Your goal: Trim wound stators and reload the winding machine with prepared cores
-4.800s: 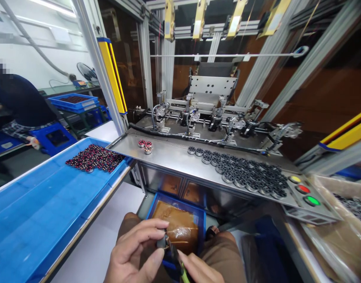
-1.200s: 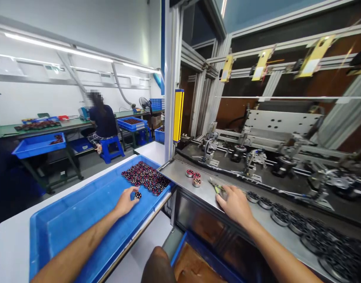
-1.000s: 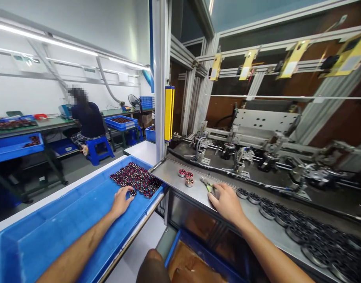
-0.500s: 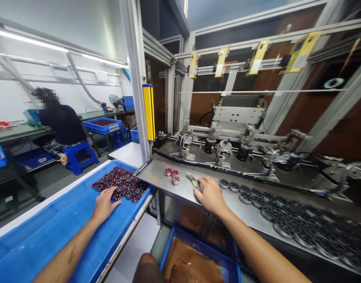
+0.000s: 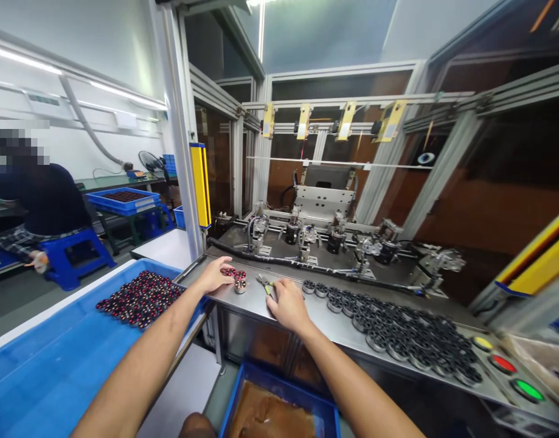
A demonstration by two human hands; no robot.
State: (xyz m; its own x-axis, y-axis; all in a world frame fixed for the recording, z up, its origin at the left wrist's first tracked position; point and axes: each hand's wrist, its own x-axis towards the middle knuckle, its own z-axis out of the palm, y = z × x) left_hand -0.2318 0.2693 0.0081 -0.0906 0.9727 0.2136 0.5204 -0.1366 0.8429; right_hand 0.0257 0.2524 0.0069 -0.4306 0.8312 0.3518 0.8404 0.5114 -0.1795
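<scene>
Centre of frame: left hand point(image 5: 214, 275) with fingers curved narrowly at the leftmost of three small red-and-silver round wound cores point(image 5: 240, 276) on the grey sheet-metal shelf point(image 5: 255, 306), right hand point(image 5: 287, 304) half curled over green-handled steel pliers point(image 5: 267, 288) just right of them, firmness of either grip not discernible.

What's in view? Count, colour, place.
Ledge: one, silver, centre
Red parts: three visible, red, ledge left
Pliers: one, green handles, ledge middle
Rings: dozens, black, ledge right
Buttons: three, yellow/red/green, right
Tray: one, blue, left
Tray parts: many, dark, in tray
Machine: one, grey, behind ledge
Boxes: four, yellow, overhead
Bars: two, yellow, flanking machine
Bin: one, blue, below ledge
Person: one, dark top, left
Stool: one, blue, under person
Left hand: one, at red parts
Right hand: one, at pliers
</scene>
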